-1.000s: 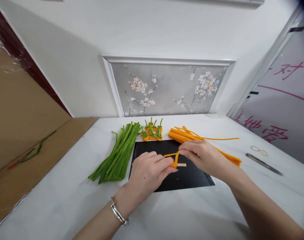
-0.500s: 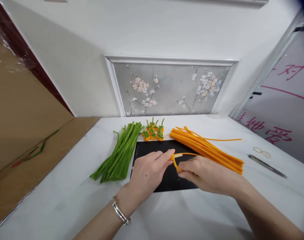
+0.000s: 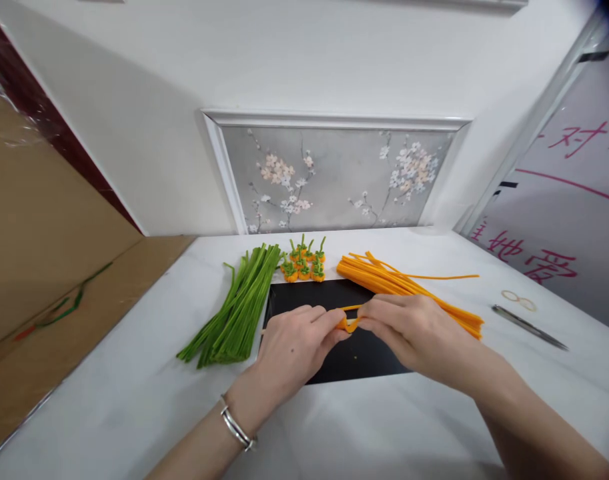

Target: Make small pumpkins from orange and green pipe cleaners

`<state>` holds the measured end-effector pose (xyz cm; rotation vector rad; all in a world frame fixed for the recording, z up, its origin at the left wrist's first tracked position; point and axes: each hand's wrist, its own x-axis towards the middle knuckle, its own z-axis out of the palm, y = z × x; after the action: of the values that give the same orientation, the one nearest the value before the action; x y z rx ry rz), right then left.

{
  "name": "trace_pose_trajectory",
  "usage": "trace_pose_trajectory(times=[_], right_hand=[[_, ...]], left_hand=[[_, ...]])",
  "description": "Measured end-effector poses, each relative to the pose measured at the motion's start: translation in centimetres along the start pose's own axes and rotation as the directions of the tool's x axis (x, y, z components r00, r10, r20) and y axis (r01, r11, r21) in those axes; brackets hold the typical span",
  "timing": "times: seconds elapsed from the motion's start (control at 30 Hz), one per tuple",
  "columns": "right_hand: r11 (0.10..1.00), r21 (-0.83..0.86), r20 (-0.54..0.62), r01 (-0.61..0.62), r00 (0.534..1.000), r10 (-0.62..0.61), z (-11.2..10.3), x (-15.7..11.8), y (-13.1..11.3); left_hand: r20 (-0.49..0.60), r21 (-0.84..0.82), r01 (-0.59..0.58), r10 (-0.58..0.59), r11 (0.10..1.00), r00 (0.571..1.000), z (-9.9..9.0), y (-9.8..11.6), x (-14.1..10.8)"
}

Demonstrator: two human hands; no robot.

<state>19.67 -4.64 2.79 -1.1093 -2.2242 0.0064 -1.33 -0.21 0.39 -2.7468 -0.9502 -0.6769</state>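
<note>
Orange fuzzy strip (image 3: pixel 353 327), bowed between the left hand (image 3: pixel 294 343) and the right hand (image 3: pixel 419 327), fingertips of both hands pinched tight on it, above one black mat (image 3: pixel 354 367)! One green bundle (image 3: pixel 239 310) lies left, one orange bundle (image 3: pixel 379 275) right; behind, small orange-and-green pieces (image 3: pixel 304 270), probably seven or more, overlapping. Two pale rings (image 3: pixel 518 300) and one slim tool (image 3: pixel 529 327) sit far right. White marbled tabletop (image 3: pixel 134 400), white wall (image 3: pixel 334 60), one floral panel (image 3: pixel 341 180).
</note>
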Motion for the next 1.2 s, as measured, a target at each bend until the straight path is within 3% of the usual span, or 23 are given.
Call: trace_pose_trajectory(times=[0.3, 0.47, 0.63, 0.73, 0.93, 1.2], right_hand=[[0.965, 0.232, -0.134, -0.125, 0.978, 0.159, 0.7, 1.1, 1.9], [0.937, 0.280, -0.059, -0.207, 0.971, 0.232, 1.1, 1.3, 2.3], [0.939, 0.251, 0.124, -0.233, 0.970, 0.208, 1.3, 1.0, 2.7], [0.962, 0.177, 0.216, -0.207, 0.962, 0.168, 1.7, 0.6, 2.9], [0.985, 0.116, 0.293, -0.125, 0.952, 0.087, 1.7, 0.3, 2.1], [0.998, -0.027, 0.331, -0.049, 0.942, 0.056, 0.2, -0.2, -0.1]], left_hand=[[-0.089, -0.124, -0.079, 0.069, 0.989, 0.994, 0.1, -0.2, 0.1], [-0.107, -0.141, -0.117, 0.102, 0.983, 0.989, 0.0, 0.1, 0.1], [-0.153, -0.209, -0.096, 0.064, 0.973, 0.986, 0.0, 0.3, 0.1], [-0.192, -0.256, -0.069, 0.019, 0.964, 0.981, 0.0, 0.2, 0.1], [-0.228, -0.286, 0.015, -0.083, 0.958, 0.970, 0.0, 0.1, -0.1], [-0.169, -0.185, 0.101, -0.133, 0.977, 0.977, -0.2, 0.0, 0.0]])
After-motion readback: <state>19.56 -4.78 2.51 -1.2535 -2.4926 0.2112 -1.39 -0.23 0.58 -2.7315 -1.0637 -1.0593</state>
